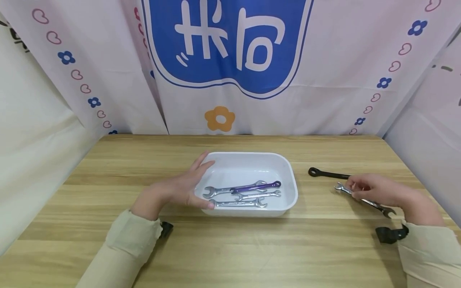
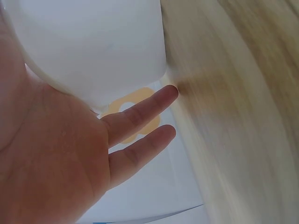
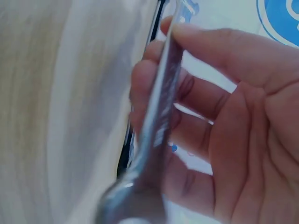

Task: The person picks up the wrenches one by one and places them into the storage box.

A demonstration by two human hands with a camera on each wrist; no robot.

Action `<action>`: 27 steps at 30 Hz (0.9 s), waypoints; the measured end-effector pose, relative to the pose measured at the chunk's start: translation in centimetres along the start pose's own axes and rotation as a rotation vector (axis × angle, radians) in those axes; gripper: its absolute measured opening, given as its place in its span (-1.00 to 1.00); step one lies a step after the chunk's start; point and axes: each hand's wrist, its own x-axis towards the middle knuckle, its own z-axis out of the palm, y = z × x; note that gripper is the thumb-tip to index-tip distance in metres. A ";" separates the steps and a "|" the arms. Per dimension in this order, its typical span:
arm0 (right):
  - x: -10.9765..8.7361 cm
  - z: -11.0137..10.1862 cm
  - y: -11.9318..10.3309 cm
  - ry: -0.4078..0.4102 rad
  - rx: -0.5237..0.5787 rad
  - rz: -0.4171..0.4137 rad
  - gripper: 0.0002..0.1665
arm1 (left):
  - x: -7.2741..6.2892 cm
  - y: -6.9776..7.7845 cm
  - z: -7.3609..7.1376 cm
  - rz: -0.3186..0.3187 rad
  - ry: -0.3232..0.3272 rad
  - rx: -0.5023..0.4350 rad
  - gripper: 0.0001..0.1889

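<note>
My right hand [image 1: 381, 194] pinches a silver open-end wrench [image 1: 371, 203] between thumb and fingers. In the right wrist view this wrench [image 3: 156, 107] runs slantwise past the fingertips, one end blurred near the camera. Behind that hand lies a black wrench [image 1: 329, 174] with a ring end, its other end hidden. My left hand [image 1: 180, 188] spreads around the left end of a white tray [image 1: 291, 180], thumb over the near rim. The left wrist view shows straight fingers beside the tray's outer wall [image 2: 103, 46]. Inside lie several silver wrenches [image 1: 237, 203] and a purple wrench [image 1: 257, 187].
The wooden table [image 1: 252, 248] ends at the back against a printed cloth [image 1: 324, 112]. White cloth hangs along both sides. Dark wrist mounts [image 1: 389, 235] sit at the sleeve cuffs.
</note>
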 end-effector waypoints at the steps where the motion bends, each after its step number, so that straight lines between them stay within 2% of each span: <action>1: 0.0 0.0 0.0 0.009 0.002 -0.014 -0.88 | 0.0 0.0 0.0 0.003 0.000 0.000 0.32; 10: -0.1 -0.4 -0.7 0.075 -0.003 -0.125 -0.89 | -0.1 0.0 0.0 0.006 -0.003 -0.014 0.32; 17: 0.1 -0.4 -1.6 0.096 0.015 -0.107 -0.95 | -0.2 0.1 0.0 -0.005 -0.010 -0.023 0.33; 27: 0.1 -0.4 -2.9 0.212 -0.039 -0.124 -0.86 | -0.1 0.1 -0.1 0.007 -0.011 -0.002 0.31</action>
